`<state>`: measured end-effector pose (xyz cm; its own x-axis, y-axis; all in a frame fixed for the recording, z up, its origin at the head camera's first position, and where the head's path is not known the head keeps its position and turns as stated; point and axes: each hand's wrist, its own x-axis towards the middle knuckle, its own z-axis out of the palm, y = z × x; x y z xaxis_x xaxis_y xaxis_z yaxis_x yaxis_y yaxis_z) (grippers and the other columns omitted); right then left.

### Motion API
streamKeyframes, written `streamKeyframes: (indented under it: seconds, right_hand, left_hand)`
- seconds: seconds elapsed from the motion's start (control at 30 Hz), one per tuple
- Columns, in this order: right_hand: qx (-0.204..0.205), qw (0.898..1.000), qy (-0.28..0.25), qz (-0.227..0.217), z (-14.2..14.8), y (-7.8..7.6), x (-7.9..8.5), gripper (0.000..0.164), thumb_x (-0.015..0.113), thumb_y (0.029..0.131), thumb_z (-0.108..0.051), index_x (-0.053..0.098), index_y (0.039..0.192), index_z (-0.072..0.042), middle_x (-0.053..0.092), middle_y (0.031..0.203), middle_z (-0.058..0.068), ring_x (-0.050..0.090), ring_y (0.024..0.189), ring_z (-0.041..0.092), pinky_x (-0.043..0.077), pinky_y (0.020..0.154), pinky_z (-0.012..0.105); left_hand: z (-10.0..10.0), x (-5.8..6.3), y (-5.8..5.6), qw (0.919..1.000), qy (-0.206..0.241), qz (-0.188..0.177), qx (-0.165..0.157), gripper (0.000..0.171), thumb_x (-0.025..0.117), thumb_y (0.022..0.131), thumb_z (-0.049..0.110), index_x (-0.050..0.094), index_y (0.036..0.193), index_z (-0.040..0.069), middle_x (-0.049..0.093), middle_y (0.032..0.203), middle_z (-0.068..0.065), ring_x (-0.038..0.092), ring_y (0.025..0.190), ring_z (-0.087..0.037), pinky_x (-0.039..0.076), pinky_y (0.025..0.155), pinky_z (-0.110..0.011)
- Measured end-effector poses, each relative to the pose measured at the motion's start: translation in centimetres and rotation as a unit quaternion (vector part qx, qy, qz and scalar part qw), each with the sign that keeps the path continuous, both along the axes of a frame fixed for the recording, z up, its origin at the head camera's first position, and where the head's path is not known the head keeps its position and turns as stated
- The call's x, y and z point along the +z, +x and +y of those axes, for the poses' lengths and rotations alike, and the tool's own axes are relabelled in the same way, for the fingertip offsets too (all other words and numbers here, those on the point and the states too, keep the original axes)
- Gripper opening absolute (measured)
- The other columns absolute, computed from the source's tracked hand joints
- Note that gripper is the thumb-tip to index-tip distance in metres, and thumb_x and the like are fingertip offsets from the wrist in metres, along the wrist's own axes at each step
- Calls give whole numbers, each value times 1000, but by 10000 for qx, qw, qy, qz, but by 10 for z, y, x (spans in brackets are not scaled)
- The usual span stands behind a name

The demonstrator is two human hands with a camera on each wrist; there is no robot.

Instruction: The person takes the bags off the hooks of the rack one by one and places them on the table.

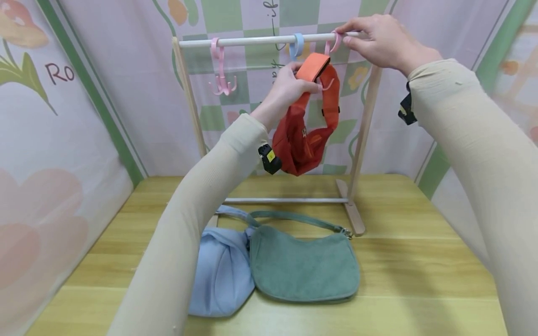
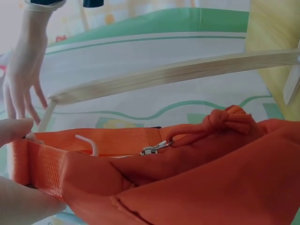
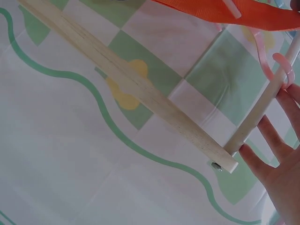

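Observation:
An orange-red belt bag (image 1: 300,140) hangs by its strap at the right part of a rack. My left hand (image 1: 290,84) pinches a folded length of its orange webbing strap (image 1: 313,66), close to the lower prongs of a pink hook (image 1: 334,44). In the left wrist view, thumb and finger clasp the strap (image 2: 47,164) from both sides. My right hand (image 1: 384,42) is at the rack's rail (image 1: 260,40); its finger and thumb hold the top of that pink hook there. The right wrist view shows several fingers (image 3: 274,140) along the rail.
Another pink hook (image 1: 220,70) and a blue hook (image 1: 296,46) hang on the rail. A green shoulder bag (image 1: 304,263) and a light blue bag (image 1: 224,275) lie on the wooden table (image 1: 420,261). The rack's wooden post (image 1: 363,130) stands at the right.

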<state>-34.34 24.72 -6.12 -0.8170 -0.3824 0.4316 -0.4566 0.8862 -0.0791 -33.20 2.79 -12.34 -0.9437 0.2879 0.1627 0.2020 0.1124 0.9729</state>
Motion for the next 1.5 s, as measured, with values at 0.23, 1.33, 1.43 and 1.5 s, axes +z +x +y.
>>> streamKeyframes:
  seconds: [0.23,1.33,1.43,1.5]
  right_hand:
    - [26,10000,-76,-25,1,1,1,45,34,102,-32,41,144,-17,37,147,22,33,129,45,26,106,64]
    - [58,9992,-384,-125,2,1,-1,44,35,102,-32,41,144,-19,38,147,21,31,133,44,22,108,65]
    - [56,9990,-401,-163,2,1,-1,44,35,102,-33,40,144,-19,38,147,21,31,133,44,23,108,65]
    - [51,9990,-407,-160,2,1,-1,44,35,102,-33,40,144,-19,38,147,21,32,132,44,24,107,65]
  left_hand:
    - [2,5,4,9998,49,198,-59,57,75,79,6,49,128,17,59,114,2,55,97,-11,48,83,-20]
    - [-4,16,15,9970,431,574,-288,57,74,78,1,50,127,16,61,111,-2,58,95,-13,52,79,-20]
    - [-6,16,16,9957,570,625,-368,58,73,77,-2,50,127,15,60,110,-3,58,94,-13,52,78,-20]
    - [-7,16,17,9953,566,690,-388,58,73,77,-2,50,128,14,59,111,-3,57,95,-13,52,78,-20]
